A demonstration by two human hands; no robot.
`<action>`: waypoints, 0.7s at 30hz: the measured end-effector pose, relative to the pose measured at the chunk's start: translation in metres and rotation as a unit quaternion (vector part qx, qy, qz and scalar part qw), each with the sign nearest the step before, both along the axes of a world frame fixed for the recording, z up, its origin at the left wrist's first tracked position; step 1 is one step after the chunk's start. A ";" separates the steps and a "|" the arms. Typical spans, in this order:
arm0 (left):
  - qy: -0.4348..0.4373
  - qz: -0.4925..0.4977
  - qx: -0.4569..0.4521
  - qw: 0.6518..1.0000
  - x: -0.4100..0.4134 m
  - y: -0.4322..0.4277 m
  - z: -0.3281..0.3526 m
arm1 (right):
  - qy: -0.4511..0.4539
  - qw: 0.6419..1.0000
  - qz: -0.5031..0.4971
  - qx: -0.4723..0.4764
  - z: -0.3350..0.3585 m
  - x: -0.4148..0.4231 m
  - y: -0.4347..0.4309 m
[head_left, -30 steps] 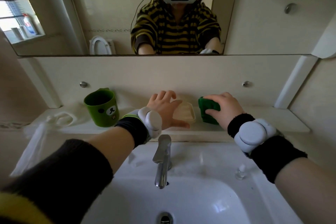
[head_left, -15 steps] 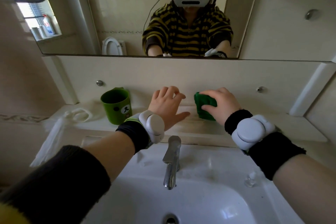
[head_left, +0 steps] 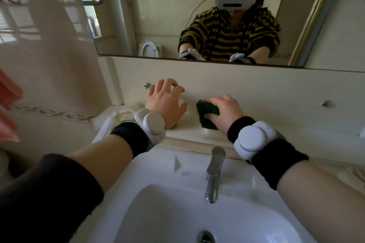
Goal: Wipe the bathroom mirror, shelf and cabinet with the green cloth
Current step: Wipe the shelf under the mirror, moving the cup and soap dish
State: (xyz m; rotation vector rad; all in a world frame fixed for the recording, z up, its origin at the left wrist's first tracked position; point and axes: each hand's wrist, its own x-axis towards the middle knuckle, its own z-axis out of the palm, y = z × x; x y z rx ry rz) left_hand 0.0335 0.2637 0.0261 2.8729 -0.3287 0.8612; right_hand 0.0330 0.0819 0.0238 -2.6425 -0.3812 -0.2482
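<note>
The right hand (head_left: 225, 113) presses the green cloth (head_left: 207, 113) onto the shelf (head_left: 286, 136) below the mirror (head_left: 158, 16), its fingers curled over the cloth's top. The left hand (head_left: 166, 102) rests just beside it on the shelf, fingers spread and bent; whether it holds anything underneath cannot be told. The tap (head_left: 214, 171) stands in front of both hands.

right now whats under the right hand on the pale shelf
A folded dark green cloth lies under the right hand, on the pale shelf. Its left part shows; the rest, beneath palm and fingers, is covered.
</note>
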 end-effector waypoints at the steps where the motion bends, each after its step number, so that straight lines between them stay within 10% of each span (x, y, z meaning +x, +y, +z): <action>1: 0.010 0.012 0.003 1.000 0.000 0.008 -0.001 | 0.001 1.000 0.005 -0.002 -0.002 0.001 0.007; 12: 0.190 0.079 -0.015 0.979 0.016 0.033 -0.009 | -0.003 1.000 0.010 0.003 -0.002 0.005 0.044; 21: 0.099 0.025 -0.060 0.993 0.011 0.059 0.000 | 0.028 0.999 0.017 0.017 -0.007 0.007 0.064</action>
